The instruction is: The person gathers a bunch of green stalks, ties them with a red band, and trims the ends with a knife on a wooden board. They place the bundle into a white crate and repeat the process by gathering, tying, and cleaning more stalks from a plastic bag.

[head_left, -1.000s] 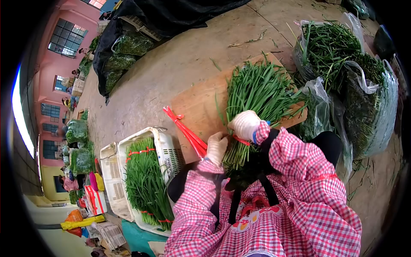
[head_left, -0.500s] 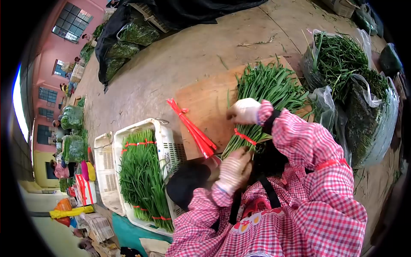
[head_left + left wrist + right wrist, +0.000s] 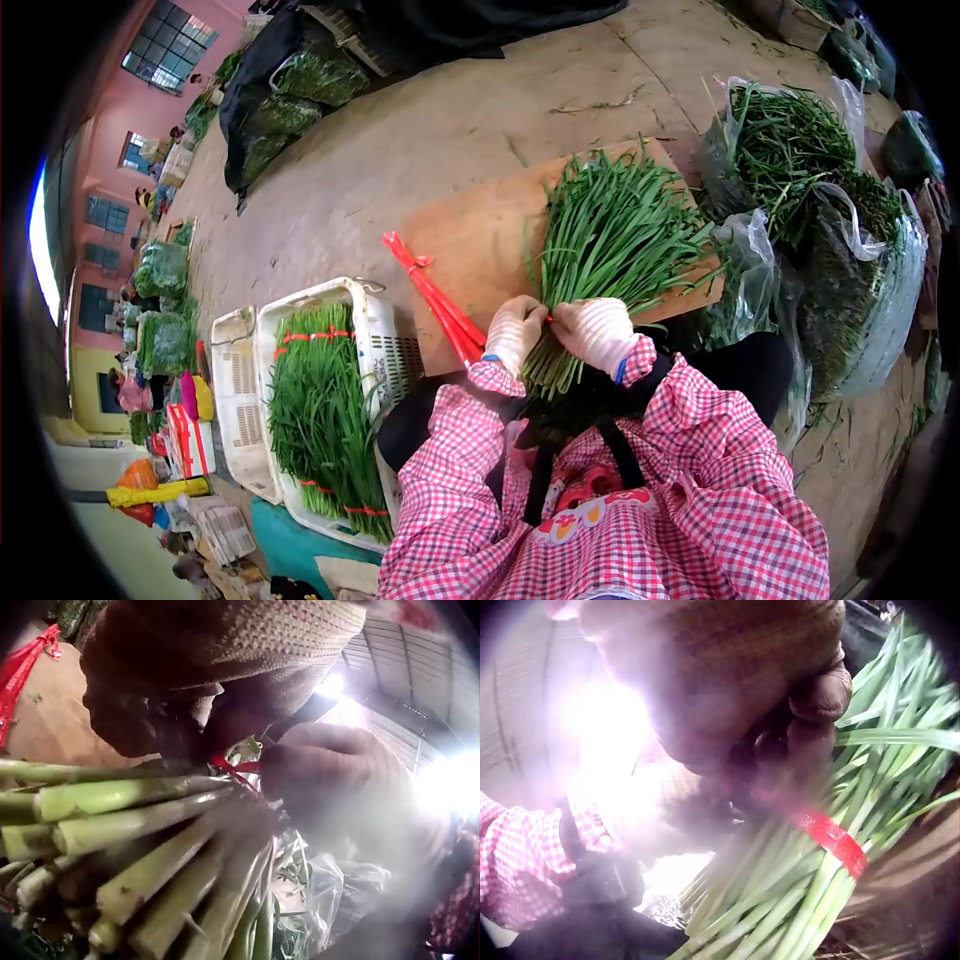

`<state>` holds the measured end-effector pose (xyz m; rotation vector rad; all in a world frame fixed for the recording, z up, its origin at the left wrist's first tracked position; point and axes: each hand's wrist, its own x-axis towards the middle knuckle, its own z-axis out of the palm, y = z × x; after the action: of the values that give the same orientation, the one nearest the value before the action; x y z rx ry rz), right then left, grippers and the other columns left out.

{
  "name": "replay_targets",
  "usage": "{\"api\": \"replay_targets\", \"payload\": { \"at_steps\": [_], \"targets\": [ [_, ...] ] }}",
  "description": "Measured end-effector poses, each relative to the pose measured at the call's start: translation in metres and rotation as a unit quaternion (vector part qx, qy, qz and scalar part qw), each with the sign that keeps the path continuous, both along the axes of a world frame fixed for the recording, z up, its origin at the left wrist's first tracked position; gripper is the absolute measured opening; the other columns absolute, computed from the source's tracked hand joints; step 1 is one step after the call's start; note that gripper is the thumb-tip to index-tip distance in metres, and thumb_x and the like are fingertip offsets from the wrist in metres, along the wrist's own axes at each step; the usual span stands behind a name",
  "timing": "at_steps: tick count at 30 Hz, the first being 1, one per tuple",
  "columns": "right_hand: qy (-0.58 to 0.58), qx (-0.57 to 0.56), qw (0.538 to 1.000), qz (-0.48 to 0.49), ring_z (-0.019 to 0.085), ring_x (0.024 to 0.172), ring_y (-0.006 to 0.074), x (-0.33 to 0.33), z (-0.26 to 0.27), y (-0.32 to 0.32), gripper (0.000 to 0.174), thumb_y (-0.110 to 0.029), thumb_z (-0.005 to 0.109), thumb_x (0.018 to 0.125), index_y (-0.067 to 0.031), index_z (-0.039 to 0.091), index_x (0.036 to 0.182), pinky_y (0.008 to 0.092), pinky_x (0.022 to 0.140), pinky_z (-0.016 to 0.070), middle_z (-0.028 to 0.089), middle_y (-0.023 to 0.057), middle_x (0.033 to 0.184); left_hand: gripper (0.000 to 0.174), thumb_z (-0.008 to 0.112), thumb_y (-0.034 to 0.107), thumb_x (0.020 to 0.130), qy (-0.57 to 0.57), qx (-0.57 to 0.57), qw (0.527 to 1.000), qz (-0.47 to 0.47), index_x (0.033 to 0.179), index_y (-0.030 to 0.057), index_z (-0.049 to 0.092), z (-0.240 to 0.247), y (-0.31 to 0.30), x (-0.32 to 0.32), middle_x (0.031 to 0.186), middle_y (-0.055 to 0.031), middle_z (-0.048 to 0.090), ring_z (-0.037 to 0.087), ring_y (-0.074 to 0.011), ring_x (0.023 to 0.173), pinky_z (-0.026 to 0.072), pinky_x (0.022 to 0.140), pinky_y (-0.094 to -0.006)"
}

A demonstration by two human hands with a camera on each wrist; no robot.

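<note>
A bunch of garlic chives (image 3: 615,235) lies with its leaves spread over a brown board and its cut stems (image 3: 112,810) toward the person. Around the stems runs a red tape (image 3: 832,838). My gloved left hand (image 3: 514,335) and gloved right hand (image 3: 598,333) meet at this tape, just above the stem ends. Each hand has its fingers curled at the tape, pinching it on either side of a crossing that shows in the left wrist view. The fingertips are partly hidden by the hands and by glare.
Loose red tapes (image 3: 440,300), tied together near one end, lie on the board (image 3: 470,225). At the left, a white crate (image 3: 362,330) holds chives bound with red tape. Plastic bags (image 3: 850,310) stuffed with greens stand at the right. Dark sheeting (image 3: 420,30) covers bags beyond.
Half a second ago the left hand was down at the stem ends and the right hand above the tape. Both have since come together at the tape.
</note>
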<state>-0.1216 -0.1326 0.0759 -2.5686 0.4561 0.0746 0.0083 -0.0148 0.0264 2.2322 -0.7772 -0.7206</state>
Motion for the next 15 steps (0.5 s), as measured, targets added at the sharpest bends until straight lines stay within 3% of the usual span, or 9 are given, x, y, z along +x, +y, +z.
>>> {"api": "replay_targets", "payload": {
  "at_steps": [2,3,5,6,9,11,13,14,15],
  "targets": [
    [-0.03,-0.011,0.999,-0.005,0.065,0.077,0.0347,-0.002,-0.005,-0.002,0.023,-0.03,0.058,0.087,-0.0081,0.064,0.085,0.0465,0.065,0.0515,0.066,0.013,0.077,0.02,0.062,0.021,0.085,-0.027,-0.043,0.999,-0.009,0.088,0.003,0.07,-0.004,0.001,-0.003,0.088,-0.0216,0.067,0.065,-0.0363,0.089,0.0492,0.081,-0.0425],
    [-0.051,-0.001,0.999,-0.01,0.065,0.075,0.0344,-0.001,-0.011,-0.003,0.022,-0.029,0.058,0.086,-0.008,0.062,0.084,0.0468,0.064,0.0514,0.065,0.0123,0.076,0.015,0.06,0.012,0.086,-0.033,-0.041,0.999,-0.005,0.089,0.0003,0.069,0.002,0.0,-0.007,0.083,-0.0192,0.068,0.066,-0.0304,0.081,0.0502,0.075,-0.0381],
    [-0.054,0.002,0.998,-0.016,0.066,0.076,0.0345,-0.003,-0.003,-0.007,0.02,-0.028,0.059,0.086,-0.0081,0.062,0.084,0.047,0.064,0.0514,0.066,0.0122,0.076,0.013,0.058,0.008,0.086,-0.039,-0.075,0.996,0.012,0.089,-0.0007,0.068,-0.012,0.005,-0.011,0.08,-0.0196,0.067,0.066,-0.0311,0.079,0.0504,0.073,-0.0381],
    [-0.028,-0.023,0.999,-0.015,0.066,0.076,0.0347,0.001,-0.005,-0.009,0.018,-0.026,0.059,0.084,-0.0078,0.063,0.084,0.0469,0.064,0.0517,0.066,0.0124,0.076,0.011,0.058,0.009,0.085,-0.058,-0.091,0.994,0.001,0.086,0.0008,0.066,-0.003,0.008,-0.018,0.087,-0.0196,0.065,0.063,-0.0357,0.087,0.0491,0.08,-0.0415],
    [-0.031,-0.044,0.998,-0.036,0.068,0.077,0.0335,0.012,-0.014,-0.008,0.014,-0.023,0.062,0.081,-0.0083,0.064,0.081,0.0462,0.063,0.0526,0.067,0.0134,0.075,0.009,0.058,0.004,0.082,-0.225,-0.112,0.967,-0.045,0.087,-0.0009,0.063,0.002,0.011,-0.043,0.086,-0.0198,0.062,0.06,-0.0384,0.084,0.0479,0.077,-0.0442],
    [-0.114,-0.027,0.99,-0.076,0.069,0.08,0.0324,0.002,-0.011,-0.003,0.012,-0.019,0.062,0.082,-0.0083,0.067,0.084,0.0432,0.069,0.0545,0.069,0.0119,0.081,0.008,0.062,0.004,0.081,-0.17,-0.119,0.977,-0.042,0.088,-0.0003,0.063,0.013,0.014,-0.038,0.087,-0.0188,0.06,0.06,-0.0366,0.083,0.0486,0.077,-0.0425],
    [-0.258,0.051,0.954,-0.141,0.067,0.074,0.0327,-0.019,-0.009,-0.002,0.017,-0.025,0.066,0.083,-0.0084,0.064,0.081,0.0409,0.066,0.0533,0.065,0.0126,0.076,0.01,0.066,0.005,0.082,-0.104,-0.189,0.976,-0.026,0.091,-0.0005,0.065,0.025,0.014,-0.035,0.09,-0.0157,0.061,0.061,-0.0319,0.084,0.0498,0.078,-0.0388],
    [-0.249,0.125,0.943,-0.183,0.066,0.073,0.0325,-0.032,-0.004,0.001,0.023,-0.029,0.069,0.084,-0.007,0.063,0.08,0.0392,0.064,0.052,0.064,0.0147,0.075,0.016,0.07,0.006,0.083,-0.115,-0.199,0.972,-0.057,0.096,-0.0004,0.065,0.03,0.014,-0.022,0.093,-0.0131,0.062,0.062,-0.028,0.088,0.0507,0.082,-0.035],
    [-0.21,0.209,0.931,-0.216,0.065,0.069,0.0316,-0.047,-0.004,0.004,0.028,-0.033,0.069,0.085,-0.0063,0.065,0.08,0.0385,0.061,0.0512,0.065,0.0155,0.074,0.024,0.07,0.011,0.085,-0.056,-0.221,0.974,-0.006,0.105,0.0003,0.065,0.025,0.013,-0.014,0.099,-0.0143,0.064,0.063,-0.0289,0.094,0.0505,0.086,-0.0352]
  ]
}}
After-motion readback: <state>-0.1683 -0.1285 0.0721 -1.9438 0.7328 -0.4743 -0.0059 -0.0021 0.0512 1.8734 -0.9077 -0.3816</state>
